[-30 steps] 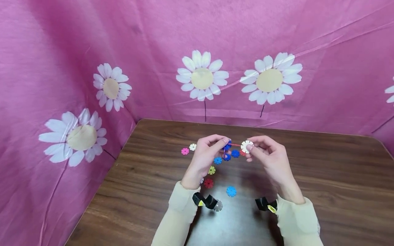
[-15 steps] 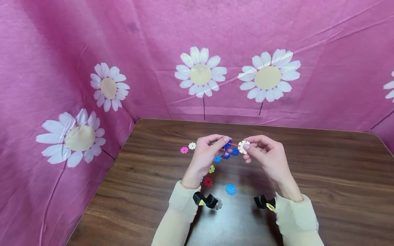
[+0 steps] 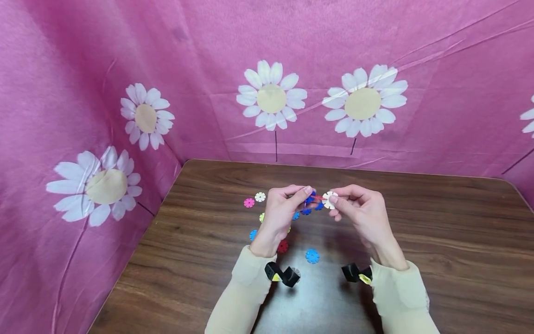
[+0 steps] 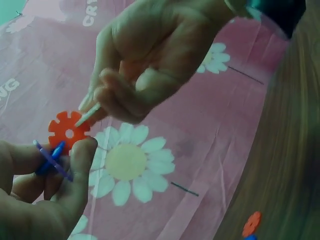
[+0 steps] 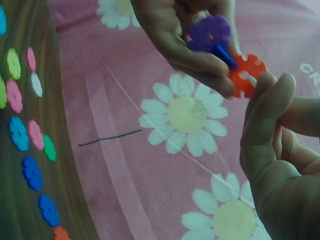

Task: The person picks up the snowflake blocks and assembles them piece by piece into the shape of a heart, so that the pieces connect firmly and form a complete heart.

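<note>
My left hand [image 3: 280, 214] pinches a small joined group of notched plastic discs. In it are an orange disc [image 4: 60, 125], a blue disc [image 3: 310, 197] and a purple disc [image 5: 212, 35]. Opposite, my right hand [image 3: 367, 218] pinches a white notched disc [image 3: 328, 200] between thumb and fingers. The left wrist view has this white disc [image 4: 88, 115] edge-on, its near edge at a slot in the orange disc's rim. Whether it sits inside the slot I cannot tell. Both hands are raised above the table, and fingers cover parts of the discs.
Loose discs lie on the brown wooden table [image 3: 450, 241], among them a pink disc [image 3: 249, 202], a white one [image 3: 260, 197], a red one [image 3: 282, 246] and a light blue one [image 3: 312, 256]. A pink flowered cloth [image 3: 208, 55] hangs behind the table.
The right hand has brought the white disc left, closer to the discs in the left hand. The left hand has shifted slightly right, uncovering loose discs beside its wrist.
</note>
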A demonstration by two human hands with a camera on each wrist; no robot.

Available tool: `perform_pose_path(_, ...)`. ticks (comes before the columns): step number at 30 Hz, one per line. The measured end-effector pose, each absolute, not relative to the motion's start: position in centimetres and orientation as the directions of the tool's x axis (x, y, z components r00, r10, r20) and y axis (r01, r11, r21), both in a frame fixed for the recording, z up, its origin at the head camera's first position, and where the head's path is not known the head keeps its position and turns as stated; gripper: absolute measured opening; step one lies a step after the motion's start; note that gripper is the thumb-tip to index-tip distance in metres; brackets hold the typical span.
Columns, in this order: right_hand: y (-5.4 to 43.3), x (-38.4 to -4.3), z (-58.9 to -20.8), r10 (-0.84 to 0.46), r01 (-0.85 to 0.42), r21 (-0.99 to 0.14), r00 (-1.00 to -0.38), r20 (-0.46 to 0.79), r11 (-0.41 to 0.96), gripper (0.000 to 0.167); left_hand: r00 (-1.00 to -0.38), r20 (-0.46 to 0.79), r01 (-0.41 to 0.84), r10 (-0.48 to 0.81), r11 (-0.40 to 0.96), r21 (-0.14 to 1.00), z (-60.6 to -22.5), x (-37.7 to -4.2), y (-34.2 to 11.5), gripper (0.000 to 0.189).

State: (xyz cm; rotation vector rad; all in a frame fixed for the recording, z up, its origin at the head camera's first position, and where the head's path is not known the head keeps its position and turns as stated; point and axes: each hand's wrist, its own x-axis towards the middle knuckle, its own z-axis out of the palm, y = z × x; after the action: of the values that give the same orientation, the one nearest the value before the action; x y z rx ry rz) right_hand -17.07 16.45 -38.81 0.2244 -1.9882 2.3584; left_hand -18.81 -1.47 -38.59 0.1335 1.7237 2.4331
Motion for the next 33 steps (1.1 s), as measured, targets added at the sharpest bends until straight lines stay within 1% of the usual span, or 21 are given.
perform_pose_path(6, 16.6, -17.6, -39.2, -0.064, -0.136, -0.977, -0.987, 0.148, -0.164, 0.011, -0.982, -0.036, -0.088, 0.186, -0.282, 0.955, -38.8, -19.3, -1.8, 0.028)
perform_pose_path(10, 17.0, -18.3, -39.8, -0.101, -0.131, -0.980, -0.984, 0.148, -0.152, 0.027, -0.988, -0.058, -0.097, 0.145, -0.282, 0.955, -39.1, -20.0, -2.2, 0.028)
perform_pose_path(11, 17.2, -18.5, -40.0, -0.116, -0.127, -0.985, -0.983, 0.140, -0.116, 0.029, -0.990, -0.064, -0.100, 0.126, -0.302, 0.948, -39.2, -20.2, -2.3, 0.028)
perform_pose_path(13, 17.6, -18.7, -40.6, -0.179, -0.125, -0.992, -0.977, 0.116, 0.037, 0.031, -0.993, -0.080, -0.106, 0.085, -0.364, 0.925, -39.3, -20.6, -2.5, 0.028)
perform_pose_path(15, 17.5, -18.8, -41.4, -0.279, -0.135, -0.953, -0.959, 0.057, 0.271, 0.030, -0.995, -0.089, -0.102, 0.050, -0.431, 0.896, -39.4, -20.8, -2.6, 0.025)
perform_pose_path(17, 17.0, -18.5, -42.3, -0.408, -0.200, -0.851, -0.913, -0.018, 0.485, 0.030, -0.996, -0.090, -0.093, 0.029, -0.479, 0.873, -39.4, -20.9, -2.7, 0.021)
perform_pose_path(18, 16.6, -18.2, -42.7, -0.465, -0.236, -0.791, -0.883, -0.069, 0.564, 0.032, -0.996, -0.085, -0.087, 0.027, -0.497, 0.863, -39.5, -20.9, -2.7, 0.020)
perform_pose_path(19, 16.1, -18.0, -43.1, -0.511, -0.267, -0.738, -0.851, -0.122, 0.620, 0.034, -0.997, -0.079, -0.081, 0.027, -0.512, 0.855, -39.5, -20.9, -2.8, 0.019)
perform_pose_path(21, 15.1, -17.5, -43.9, -0.555, -0.319, -0.644, -0.808, -0.199, 0.696, 0.033, -0.997, -0.069, -0.074, 0.029, -0.537, 0.841, -39.5, -20.9, -2.9, 0.020)
perform_pose_path(23, 14.3, -17.0, -44.5, -0.556, -0.343, -0.580, -0.797, -0.237, 0.739, 0.029, -0.998, -0.063, -0.069, 0.029, -0.551, 0.832, -39.5, -20.8, -2.9, 0.022)
perform_pose_path(26, 13.7, -16.7, -44.9, -0.543, -0.365, -0.530, -0.809, -0.228, 0.766, 0.028, -0.998, -0.050, -0.056, 0.027, -0.554, 0.831, -39.5, -20.8, -2.9, 0.029)
perform_pose_path(29, 13.6, -16.7, -44.9, -0.550, -0.366, -0.537, -0.802, -0.232, 0.760, 0.028, -0.999, -0.039, -0.048, 0.028, -0.552, 0.833, -39.5, -20.9, -2.9, 0.034)
perform_pose_path(33, 13.4, -16.8, -44.8, -0.566, -0.361, -0.549, -0.782, -0.262, 0.754, 0.028, -0.999, -0.036, -0.044, 0.025, -0.550, 0.834, -39.4, -20.9, -2.9, 0.035)
